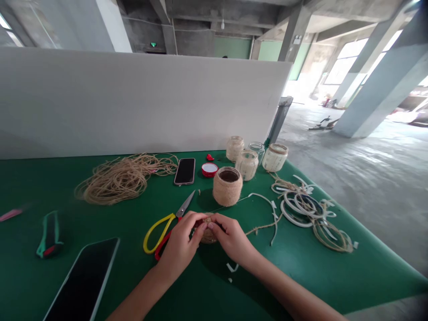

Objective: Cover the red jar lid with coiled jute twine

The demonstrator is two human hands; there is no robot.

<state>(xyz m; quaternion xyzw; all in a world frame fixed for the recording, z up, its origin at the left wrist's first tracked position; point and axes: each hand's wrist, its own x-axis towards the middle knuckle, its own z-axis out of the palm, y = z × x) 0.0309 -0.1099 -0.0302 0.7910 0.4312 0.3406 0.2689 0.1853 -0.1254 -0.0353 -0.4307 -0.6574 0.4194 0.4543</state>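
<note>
My left hand (185, 232) and my right hand (231, 235) meet at the front middle of the table, fingertips pinched together. Between them is a small round piece wrapped in jute twine (209, 237), partly hidden by my fingers; what lies under the twine cannot be made out. Just beyond stands a jar wrapped in twine (228, 189), open at the top. Scissors (167, 220) with one yellow and one red handle lie open against my left hand. A loose strand of twine (264, 228) runs off to the right of my right hand.
A heap of jute twine (123, 178), a phone (185, 171) and a red-rimmed lid (209, 169) lie farther back. Several glass jars (247, 166) stand behind. Coiled twine and white strips (302, 207) are at right. A utility knife (50, 235) and a dark tablet (85, 278) lie left.
</note>
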